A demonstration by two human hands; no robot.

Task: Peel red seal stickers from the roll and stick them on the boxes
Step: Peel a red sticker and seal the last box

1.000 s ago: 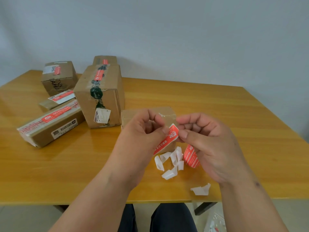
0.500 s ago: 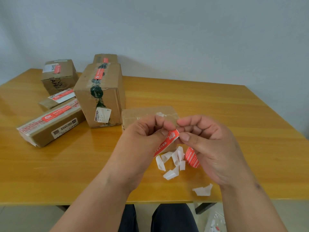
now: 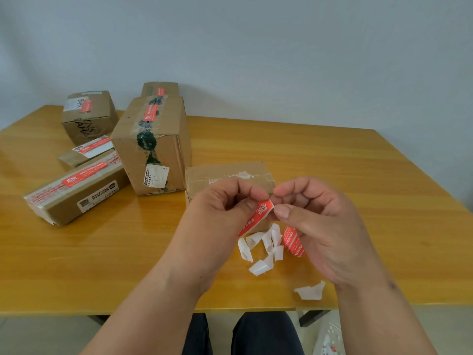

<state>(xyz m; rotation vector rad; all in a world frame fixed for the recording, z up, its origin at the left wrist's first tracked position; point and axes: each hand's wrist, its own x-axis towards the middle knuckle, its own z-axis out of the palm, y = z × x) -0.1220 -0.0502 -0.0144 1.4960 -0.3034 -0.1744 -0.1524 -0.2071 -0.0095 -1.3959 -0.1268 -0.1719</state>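
A red seal sticker [image 3: 257, 217] with white print hangs between my two hands above the table's near edge. My left hand [image 3: 220, 221] pinches it along its upper part with thumb and fingers. My right hand [image 3: 317, 226] pinches its top right corner with thumb and forefinger. The red sticker roll [image 3: 293, 242] lies on the table just under my right hand. A small brown box [image 3: 227, 175] with torn white tape on top sits right behind my hands and carries no red sticker that I can see.
Several cardboard boxes with red stickers stand at the back left, the tallest [image 3: 153, 144] next to a long flat one [image 3: 76, 190]. Curled white backing scraps [image 3: 261, 249] lie under my hands, another scrap [image 3: 310, 291] near the table edge [image 3: 128, 310].
Both hands have lifted slightly with the sticker, and the right thumb and forefinger have closed tighter on its top corner.
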